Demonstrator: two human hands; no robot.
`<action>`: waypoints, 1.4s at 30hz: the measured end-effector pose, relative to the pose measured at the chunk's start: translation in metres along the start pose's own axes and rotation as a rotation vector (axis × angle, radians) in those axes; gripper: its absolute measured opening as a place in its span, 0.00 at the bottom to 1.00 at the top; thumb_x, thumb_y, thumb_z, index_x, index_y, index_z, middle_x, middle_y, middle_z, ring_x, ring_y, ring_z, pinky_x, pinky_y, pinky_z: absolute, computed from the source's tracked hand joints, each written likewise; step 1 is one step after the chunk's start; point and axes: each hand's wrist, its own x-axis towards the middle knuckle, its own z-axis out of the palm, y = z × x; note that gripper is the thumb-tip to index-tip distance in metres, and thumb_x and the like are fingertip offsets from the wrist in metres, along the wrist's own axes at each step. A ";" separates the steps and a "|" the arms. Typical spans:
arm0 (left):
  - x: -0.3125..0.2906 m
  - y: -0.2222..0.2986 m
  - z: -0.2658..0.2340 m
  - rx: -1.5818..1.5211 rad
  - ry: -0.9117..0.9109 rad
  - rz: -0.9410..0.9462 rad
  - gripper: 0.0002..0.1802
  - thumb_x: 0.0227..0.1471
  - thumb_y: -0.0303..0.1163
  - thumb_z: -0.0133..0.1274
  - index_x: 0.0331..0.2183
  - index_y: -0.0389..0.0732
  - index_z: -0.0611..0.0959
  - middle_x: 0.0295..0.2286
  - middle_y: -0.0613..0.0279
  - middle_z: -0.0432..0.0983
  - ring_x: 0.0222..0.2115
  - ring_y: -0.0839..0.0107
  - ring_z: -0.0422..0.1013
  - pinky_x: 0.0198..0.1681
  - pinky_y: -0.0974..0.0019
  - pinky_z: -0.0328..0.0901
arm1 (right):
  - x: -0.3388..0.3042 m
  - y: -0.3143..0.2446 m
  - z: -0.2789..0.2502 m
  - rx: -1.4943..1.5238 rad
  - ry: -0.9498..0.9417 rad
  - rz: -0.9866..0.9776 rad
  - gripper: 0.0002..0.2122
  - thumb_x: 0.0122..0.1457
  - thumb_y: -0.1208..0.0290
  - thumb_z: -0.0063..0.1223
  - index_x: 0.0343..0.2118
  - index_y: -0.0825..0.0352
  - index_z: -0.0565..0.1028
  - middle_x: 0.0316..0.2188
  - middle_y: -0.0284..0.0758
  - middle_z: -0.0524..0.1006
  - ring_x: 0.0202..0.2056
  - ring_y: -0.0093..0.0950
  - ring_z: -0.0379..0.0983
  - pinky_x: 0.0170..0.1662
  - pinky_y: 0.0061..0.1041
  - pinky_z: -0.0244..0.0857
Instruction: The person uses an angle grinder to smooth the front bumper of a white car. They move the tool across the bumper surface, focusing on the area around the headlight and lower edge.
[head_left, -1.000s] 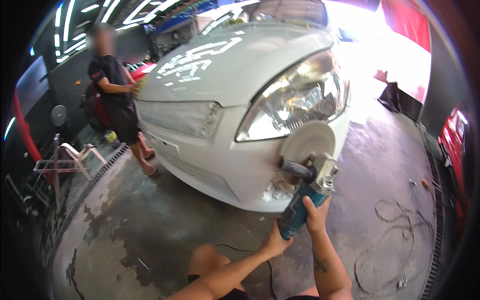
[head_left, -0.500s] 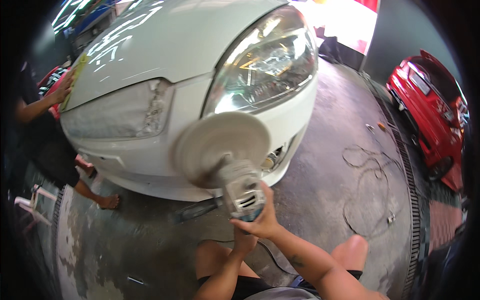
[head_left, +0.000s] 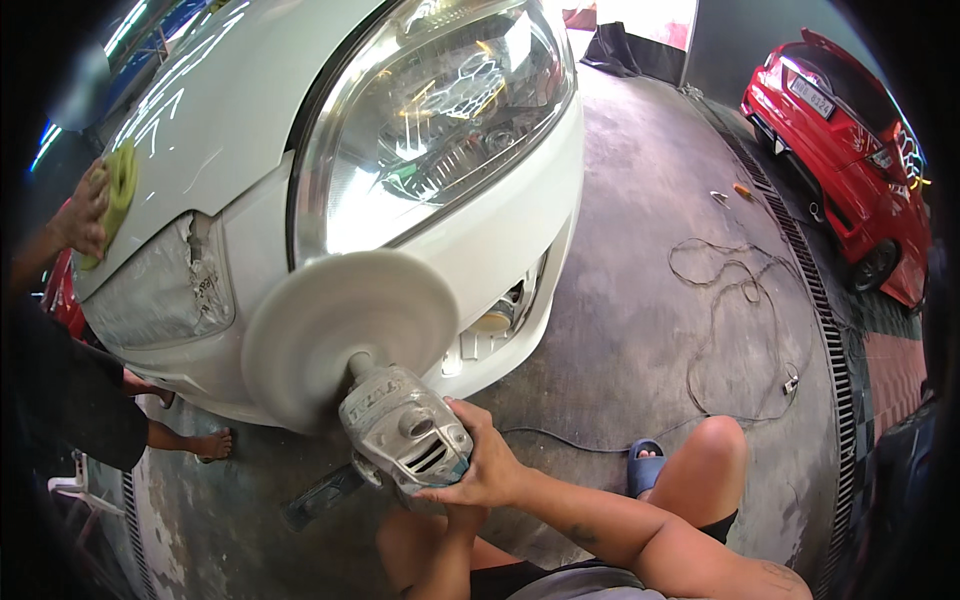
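A grey, dust-covered rotary polisher [head_left: 405,420] is in my hands, its round white pad [head_left: 350,330] blurred as if spinning. My right hand [head_left: 490,458] is closed around the side of its body. Below it, my left hand [head_left: 464,518] grips the rear of the polisher, its fingers mostly hidden. A black side handle [head_left: 322,497] sticks out to the left. The pad lies over the front bumper of a white car [head_left: 480,235], just below its headlight [head_left: 430,130]; whether they touch, I cannot tell. Masking [head_left: 165,295] covers the grille.
On the left, another person's hand [head_left: 82,215] presses a yellow-green cloth [head_left: 122,185] to the hood. A cable [head_left: 735,290] lies looped on the concrete floor, beside a drain grating [head_left: 800,255]. A red car [head_left: 850,150] stands far right. A white stool [head_left: 85,490] is at left.
My view has moved closer to the headlight. The polisher has shifted left and down in the picture, still in both hands. A blue sandal on my foot now shows.
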 end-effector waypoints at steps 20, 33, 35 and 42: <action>-0.005 0.069 0.195 0.234 0.241 -0.143 0.46 0.49 0.35 0.76 0.65 0.36 0.73 0.61 0.47 0.73 0.62 0.51 0.72 0.66 0.50 0.66 | -0.010 0.095 -0.183 0.510 -0.165 0.015 0.61 0.49 0.56 0.84 0.77 0.72 0.49 0.67 0.53 0.70 0.68 0.46 0.70 0.70 0.42 0.65; 0.084 0.188 0.227 0.351 -0.039 -0.255 0.65 0.52 0.50 0.76 0.76 0.33 0.56 0.67 0.40 0.67 0.70 0.51 0.63 0.69 0.46 0.61 | 0.062 0.133 -0.291 0.865 -0.074 0.267 0.51 0.52 0.63 0.81 0.73 0.66 0.54 0.61 0.41 0.71 0.61 0.33 0.71 0.66 0.37 0.65; 0.103 0.196 0.239 0.371 -0.025 -0.179 0.64 0.52 0.49 0.77 0.75 0.32 0.57 0.66 0.42 0.68 0.67 0.54 0.66 0.68 0.50 0.63 | 0.062 0.138 -0.291 0.845 -0.061 0.271 0.51 0.50 0.62 0.81 0.72 0.67 0.56 0.61 0.41 0.72 0.61 0.33 0.71 0.66 0.37 0.65; 0.105 0.194 0.272 0.225 0.063 -0.100 0.54 0.49 0.45 0.80 0.67 0.33 0.69 0.58 0.53 0.74 0.60 0.63 0.71 0.66 0.56 0.65 | 0.030 0.141 -0.275 0.720 -0.168 0.210 0.57 0.47 0.58 0.81 0.76 0.68 0.54 0.63 0.43 0.72 0.64 0.36 0.71 0.69 0.37 0.63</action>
